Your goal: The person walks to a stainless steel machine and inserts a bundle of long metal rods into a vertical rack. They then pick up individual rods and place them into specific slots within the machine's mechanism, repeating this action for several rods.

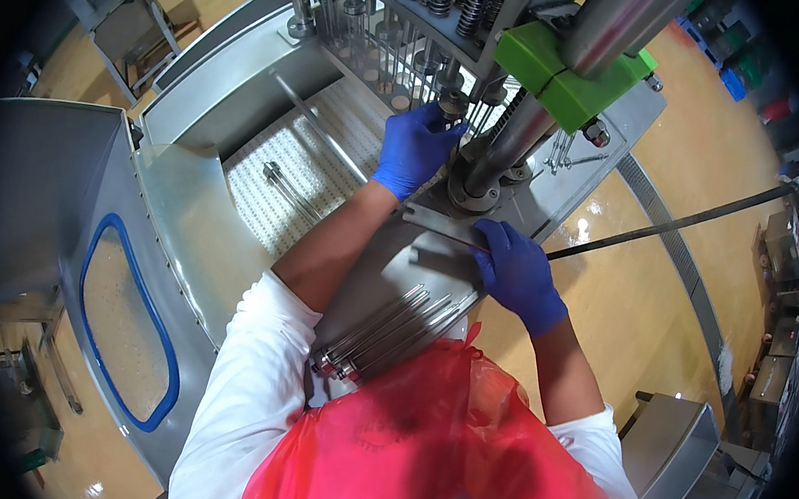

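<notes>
1. While the left hand (417, 147), in a blue glove, is closed around a small round fitting (453, 104) at the foot of the rod rack (387, 41), it is best kept square to the fitting; a tilted grip would likely slip.
2. The right hand (516, 270) presses fingers down on a flat metal bar (443, 223) lying on the steel deck (386, 278), just beside the column base (476, 191); steady pressure should stop it sliding.
3. Loose steel rods (388, 334) lie near the red apron (433, 456); elbows are better kept off them.
</notes>
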